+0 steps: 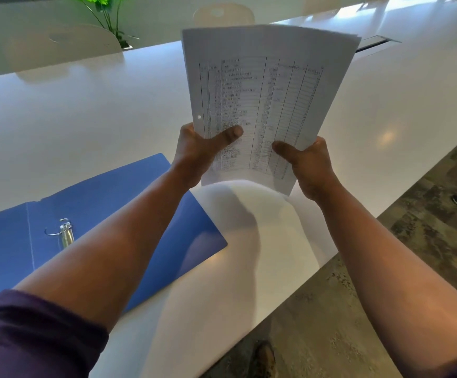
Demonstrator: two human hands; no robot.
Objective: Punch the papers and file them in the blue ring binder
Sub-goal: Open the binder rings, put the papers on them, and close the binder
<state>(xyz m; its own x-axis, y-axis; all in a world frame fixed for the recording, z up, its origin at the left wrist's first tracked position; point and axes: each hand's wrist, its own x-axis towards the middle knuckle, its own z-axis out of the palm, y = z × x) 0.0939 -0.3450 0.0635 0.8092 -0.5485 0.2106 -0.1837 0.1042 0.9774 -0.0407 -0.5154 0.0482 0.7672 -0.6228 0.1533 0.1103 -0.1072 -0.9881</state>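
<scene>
A stack of printed papers [265,85] with a table of rows stands upright above the white table [85,110], held in both hands. My left hand [194,154] grips its lower left edge, thumb on the front sheet. At the lower right corner my right hand [309,165] grips the stack, thumb also on the front. A punched hole [199,117] shows near the left edge. The blue ring binder [151,203] lies open on the table at the left, under my left forearm. Its metal rings [62,231] stand up near the spine. No punch is in view.
The table's near edge runs diagonally at the right, with patterned floor [385,282] and shoes below it. White chairs [63,42] and a green plant [104,12] stand beyond the far edge. A cable slot [377,42] is set in the table at the back right.
</scene>
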